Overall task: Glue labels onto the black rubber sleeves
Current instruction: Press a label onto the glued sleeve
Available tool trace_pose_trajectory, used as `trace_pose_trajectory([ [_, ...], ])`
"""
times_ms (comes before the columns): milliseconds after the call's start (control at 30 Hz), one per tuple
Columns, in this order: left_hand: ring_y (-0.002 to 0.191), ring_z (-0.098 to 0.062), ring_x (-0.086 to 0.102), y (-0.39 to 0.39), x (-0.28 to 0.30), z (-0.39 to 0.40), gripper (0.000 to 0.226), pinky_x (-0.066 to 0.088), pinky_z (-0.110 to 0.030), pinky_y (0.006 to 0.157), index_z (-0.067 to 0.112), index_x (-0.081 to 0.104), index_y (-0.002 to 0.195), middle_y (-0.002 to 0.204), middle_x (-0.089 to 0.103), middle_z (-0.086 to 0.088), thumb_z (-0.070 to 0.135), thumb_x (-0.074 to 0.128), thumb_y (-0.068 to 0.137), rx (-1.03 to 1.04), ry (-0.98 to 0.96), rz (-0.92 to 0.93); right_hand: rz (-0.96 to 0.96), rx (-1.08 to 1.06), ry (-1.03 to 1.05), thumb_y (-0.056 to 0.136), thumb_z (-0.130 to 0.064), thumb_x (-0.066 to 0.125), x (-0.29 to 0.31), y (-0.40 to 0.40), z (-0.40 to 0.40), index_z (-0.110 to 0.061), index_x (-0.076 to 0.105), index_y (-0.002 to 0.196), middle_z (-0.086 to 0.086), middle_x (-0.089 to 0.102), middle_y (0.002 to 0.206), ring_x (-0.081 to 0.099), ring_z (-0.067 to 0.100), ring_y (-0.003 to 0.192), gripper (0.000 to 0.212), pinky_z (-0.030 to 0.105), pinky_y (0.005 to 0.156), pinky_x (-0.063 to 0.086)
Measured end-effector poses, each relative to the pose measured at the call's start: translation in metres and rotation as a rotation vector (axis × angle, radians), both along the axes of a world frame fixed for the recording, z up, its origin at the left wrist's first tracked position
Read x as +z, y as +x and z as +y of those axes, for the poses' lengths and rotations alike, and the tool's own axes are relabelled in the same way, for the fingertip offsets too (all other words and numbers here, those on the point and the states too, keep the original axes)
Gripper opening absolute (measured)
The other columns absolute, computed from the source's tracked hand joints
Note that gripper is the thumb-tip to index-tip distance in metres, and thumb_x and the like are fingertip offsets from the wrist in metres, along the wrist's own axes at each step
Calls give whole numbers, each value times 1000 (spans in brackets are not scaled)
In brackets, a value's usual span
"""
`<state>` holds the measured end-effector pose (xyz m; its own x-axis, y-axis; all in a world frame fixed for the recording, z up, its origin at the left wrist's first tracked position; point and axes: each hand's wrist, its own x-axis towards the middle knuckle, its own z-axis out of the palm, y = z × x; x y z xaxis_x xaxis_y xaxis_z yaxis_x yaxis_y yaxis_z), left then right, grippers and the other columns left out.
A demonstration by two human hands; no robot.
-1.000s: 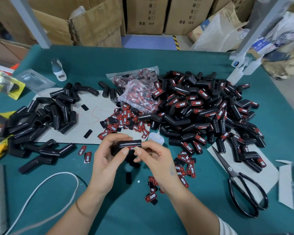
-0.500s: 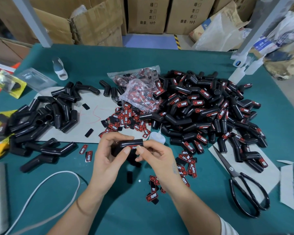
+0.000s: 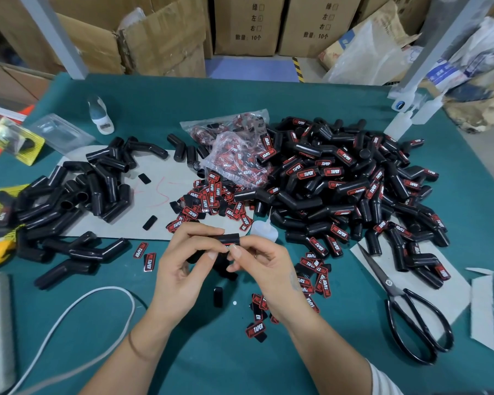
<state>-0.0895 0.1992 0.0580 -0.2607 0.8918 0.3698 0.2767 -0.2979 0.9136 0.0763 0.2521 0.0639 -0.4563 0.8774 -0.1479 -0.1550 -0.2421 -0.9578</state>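
Far left on the green tabletop point(image 3: 268, 109): a yellow-backed blister pack point(image 3: 17, 142), a white glue bottle point(image 3: 100, 115) lying on its side, and a white cord point(image 3: 69, 317) looping along the near edge. Next, a pile of plain black rubber sleeves point(image 3: 77, 195), none showing a label, spread partly over a grey cardboard sheet point(image 3: 160, 178) marked with red scribble. Two loose red-and-black labels point(image 3: 144, 256) just below that sheet.

At centre, above the tabletop, left hand point(image 3: 183, 263) with fingers curled round one held sleeve point(image 3: 228, 238), thumb and fingertips on its underside; grip clamped on it. Right hand point(image 3: 263, 263) just beside, thumb and forefinger pinching at the sleeve's lower edge, where a sliver of the held label point(image 3: 228, 246) shows between the fingertips; most of it hidden. Behind the hands, a heap of loose labels point(image 3: 208, 195) and a clear plastic bag of labels point(image 3: 237, 155) lying on the sheet's right end. A small translucent glue bottle point(image 3: 264, 229) just past the right knuckles. More scattered labels point(image 3: 314, 277) near the right wrist.

Right of centre, a big pile of labelled sleeves point(image 3: 348, 189), many showing a red label reading TAPER. Near right, black scissors point(image 3: 405, 306), blades closed, lying partly on a second grey card point(image 3: 428, 283). Cardboard boxes point(image 3: 246, 24) beyond the far edge.
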Motion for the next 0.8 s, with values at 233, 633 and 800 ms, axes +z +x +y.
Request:
trace_pose_trajectory([
  [233,109,-17,65,-1,1,0,24,49,-26,94,28,78,105,117,67,7,14,60,97,8,5,48,11,-10,-8,93,-19,69,1,-1,0,-11,77,98,-2,74,82,69,12,71,12,22,76,56],
  [633,103,-19,66,-1,3,1,24,51,-24,91,16,79,112,116,64,-1,13,59,98,-3,5,145,28,-17,43,94,-15,67,2,-4,1,-22,82,96,-6,65,86,63,10,77,17,24,74,56],
  [800,73,-22,65,-3,3,1,25,51,-22,61,19,82,111,115,61,1,16,59,102,-73,-31,23,11,-43,50,92,-15,68,2,-5,2,-13,81,101,1,61,92,60,15,83,15,29,73,57],
])
